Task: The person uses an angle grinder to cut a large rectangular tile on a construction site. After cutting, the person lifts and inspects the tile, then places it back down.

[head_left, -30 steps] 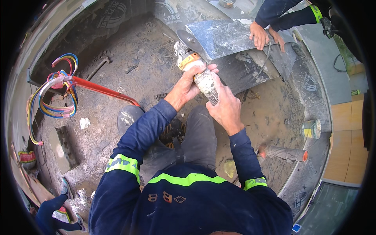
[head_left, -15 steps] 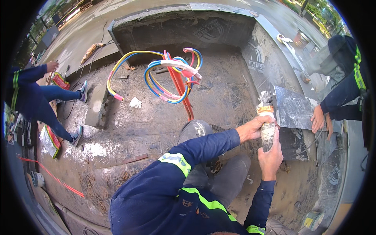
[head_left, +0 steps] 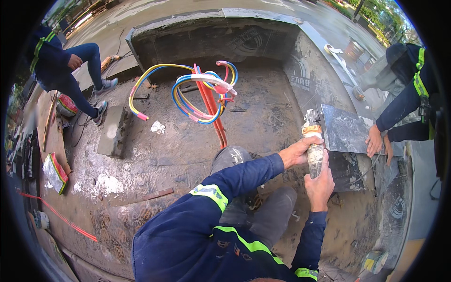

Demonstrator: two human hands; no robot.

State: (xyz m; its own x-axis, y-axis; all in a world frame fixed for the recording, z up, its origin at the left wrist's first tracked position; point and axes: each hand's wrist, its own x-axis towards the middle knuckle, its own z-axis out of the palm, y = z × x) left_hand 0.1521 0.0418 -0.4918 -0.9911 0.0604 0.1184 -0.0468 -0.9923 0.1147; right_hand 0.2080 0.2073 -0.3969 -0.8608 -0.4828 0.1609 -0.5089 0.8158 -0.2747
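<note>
The angle grinder (head_left: 313, 143) is dusty grey-white with an orange band near its head. The slab (head_left: 345, 134) beside it is dark grey, mottled with pale smears. The person's sleeves (head_left: 244, 176) are navy with yellow-green and silver bands. The cables (head_left: 197, 94) loop in yellow, blue, red and pink, over orange-red conduit (head_left: 213, 115). The brick (head_left: 112, 131) looks grey, perhaps dust-coated.

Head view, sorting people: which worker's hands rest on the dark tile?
The co-worker at right: both their hands press the dark tile; the person at left stands apart.
</note>
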